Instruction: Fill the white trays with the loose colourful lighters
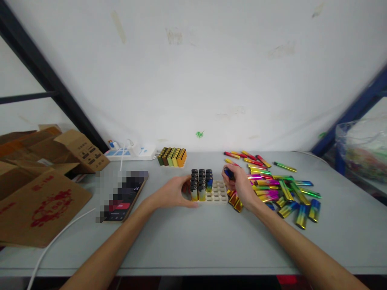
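Note:
A pale tray with rows of slots [216, 196] lies at mid-table, and black-topped lighters [198, 186] stand upright in its left part. My left hand [173, 192] curves around the tray's left end, thumb at the front and fingers behind, steadying it. Above the tray's right end, my right hand [240, 183] is closed around a lighter [229, 173] with a dark top; most of its body is hidden by the fingers. To the right of that hand spreads a loose pile of shiny coloured lighter sleeves or bodies [284, 189], in gold, pink, green, red and blue.
Behind the tray stands a block of filled lighters [172, 157]. A power strip [133, 152] lies along the wall. At left are a phone [127, 197], a white cable [63, 231] and cardboard boxes [45, 201]. A clear plastic bag [363, 149] is at far right.

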The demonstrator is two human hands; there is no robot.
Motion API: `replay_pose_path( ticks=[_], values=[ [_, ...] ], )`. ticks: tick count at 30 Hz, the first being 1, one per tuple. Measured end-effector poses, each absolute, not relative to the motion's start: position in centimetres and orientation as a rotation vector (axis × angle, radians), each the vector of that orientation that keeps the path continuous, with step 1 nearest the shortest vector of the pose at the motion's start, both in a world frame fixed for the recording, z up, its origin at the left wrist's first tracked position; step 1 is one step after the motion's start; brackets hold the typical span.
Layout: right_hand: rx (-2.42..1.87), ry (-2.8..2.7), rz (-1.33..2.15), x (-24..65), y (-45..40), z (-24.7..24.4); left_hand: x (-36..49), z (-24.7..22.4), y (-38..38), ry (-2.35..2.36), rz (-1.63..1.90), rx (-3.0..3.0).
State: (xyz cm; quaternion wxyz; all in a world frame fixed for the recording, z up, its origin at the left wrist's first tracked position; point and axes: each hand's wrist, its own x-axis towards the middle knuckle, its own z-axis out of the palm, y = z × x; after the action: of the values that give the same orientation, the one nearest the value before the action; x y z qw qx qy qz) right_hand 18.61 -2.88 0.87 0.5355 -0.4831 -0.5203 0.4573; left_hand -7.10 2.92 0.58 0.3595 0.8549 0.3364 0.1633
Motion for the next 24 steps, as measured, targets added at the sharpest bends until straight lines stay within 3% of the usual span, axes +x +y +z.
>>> replay_pose_path(
  ticks=[12, 18, 24],
  values=[
    [-1.303, -1.297, 0.989, 18.11, -3.21, 0.69, -7.10, 0.54, 2.91, 0.869, 0.424, 2.226],
    [-1.060, -1.276, 1.096, 18.14, -3.08, 0.68, -7.06, 0.66, 2.91, 0.886, 0.403, 2.236],
    [-1.145, -1.520, 0.738, 18.25, -3.76, 1.20, -7.04, 0.61, 2.86, 0.871, 0.413, 2.243]
  ],
)
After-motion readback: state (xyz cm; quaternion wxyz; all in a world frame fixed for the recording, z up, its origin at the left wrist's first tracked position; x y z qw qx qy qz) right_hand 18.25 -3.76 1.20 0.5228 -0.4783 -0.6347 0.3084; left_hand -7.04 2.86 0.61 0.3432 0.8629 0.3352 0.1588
